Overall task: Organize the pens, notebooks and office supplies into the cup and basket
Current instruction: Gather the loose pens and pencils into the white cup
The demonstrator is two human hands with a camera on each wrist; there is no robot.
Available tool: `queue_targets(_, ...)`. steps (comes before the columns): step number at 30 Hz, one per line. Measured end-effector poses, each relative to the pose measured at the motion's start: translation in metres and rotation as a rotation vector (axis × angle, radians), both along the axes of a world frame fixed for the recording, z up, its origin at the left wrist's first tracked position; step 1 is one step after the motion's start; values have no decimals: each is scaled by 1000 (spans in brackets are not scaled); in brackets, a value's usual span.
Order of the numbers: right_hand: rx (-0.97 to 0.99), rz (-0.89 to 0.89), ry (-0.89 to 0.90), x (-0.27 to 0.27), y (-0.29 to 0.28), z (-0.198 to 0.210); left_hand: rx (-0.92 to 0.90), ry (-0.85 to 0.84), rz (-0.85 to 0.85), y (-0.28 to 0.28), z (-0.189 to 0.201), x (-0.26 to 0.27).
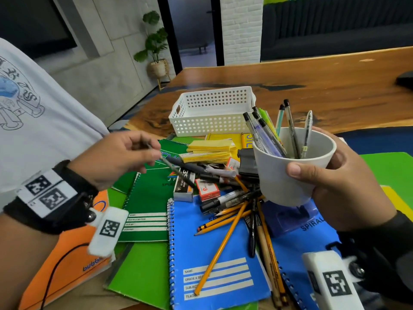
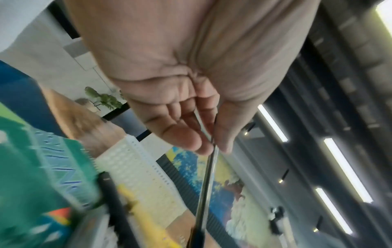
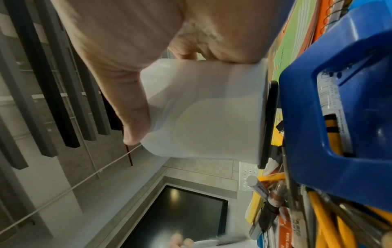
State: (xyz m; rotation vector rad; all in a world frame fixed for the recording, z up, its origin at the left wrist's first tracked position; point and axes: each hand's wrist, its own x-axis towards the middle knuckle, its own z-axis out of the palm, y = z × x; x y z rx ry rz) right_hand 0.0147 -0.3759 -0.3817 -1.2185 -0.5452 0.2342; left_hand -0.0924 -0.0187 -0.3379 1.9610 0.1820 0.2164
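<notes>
My right hand [image 1: 335,175] grips a white cup [image 1: 288,168] tilted above the pile, thumb on its near side; several pens [image 1: 268,135] stand in it. In the right wrist view the cup [image 3: 203,114] fills the middle under my right hand [image 3: 135,107]. My left hand [image 1: 125,153] pinches a slim dark pen [image 1: 176,168] by its end, with the tip pointing right toward the cup. The left wrist view shows the pen [image 2: 206,181] running down from the fingers [image 2: 182,134]. A white perforated basket [image 1: 212,110] stands empty behind the pile.
Loose pencils [image 1: 228,231], markers, small boxes and yellow sticky notes [image 1: 210,148] lie on blue [image 1: 212,253] and green spiral notebooks [image 1: 147,198]. A blue stapler-like tool [image 1: 288,218] sits under the cup. An orange folder [image 1: 73,260] lies front left. Bare wooden table [image 1: 324,86] stretches behind.
</notes>
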Motion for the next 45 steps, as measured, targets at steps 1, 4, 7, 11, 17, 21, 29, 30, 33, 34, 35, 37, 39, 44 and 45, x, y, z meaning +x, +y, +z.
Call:
queue_targets(1,-1,1,-1,0,0,0,-92,-91,9,-4,10,1)
queue_targets(4,-5,-6,-12,-2,2,0,-278,-343,28,-28,42,4)
queue_targets(7,-1,-14,-19,-3,3,-1,-378,-467,-27,-60,65,9)
queue_targets(11,-3,0,-18,-3,4,-4,-315,-434,-86,-101,77,21)
queue_targets(17,30,44,9,-3,3,-6,224,-197,-214,-132,58,38)
queue_targets(21,60,59,14,-1,3,-5,289,-95,-229,-136,43,45)
queue_targets(29,97,-53,23,6,-10,3,485,102,-200,-125,10,48)
queue_targets(30,100,-70,31,7,-11,4,653,205,-297,-125,3,48)
queue_targets(33,99,-103,49,11,-15,4,997,387,-445,-129,-13,46)
queue_targets(34,98,-106,52,12,-15,4,1033,403,-449,-129,-17,46)
queue_targets(35,97,-112,57,12,-16,4,1036,405,-438,-129,-21,47)
queue_targets(37,98,-124,65,12,-16,4,1001,407,-404,-129,-27,47)
queue_targets(39,107,-129,77,12,-15,4,974,423,-394,-129,-32,47)
queue_targets(44,98,-107,66,9,-13,6,727,368,-340,-114,-30,44)
queue_targets(45,92,-110,63,9,-12,5,630,339,-306,-109,-25,43)
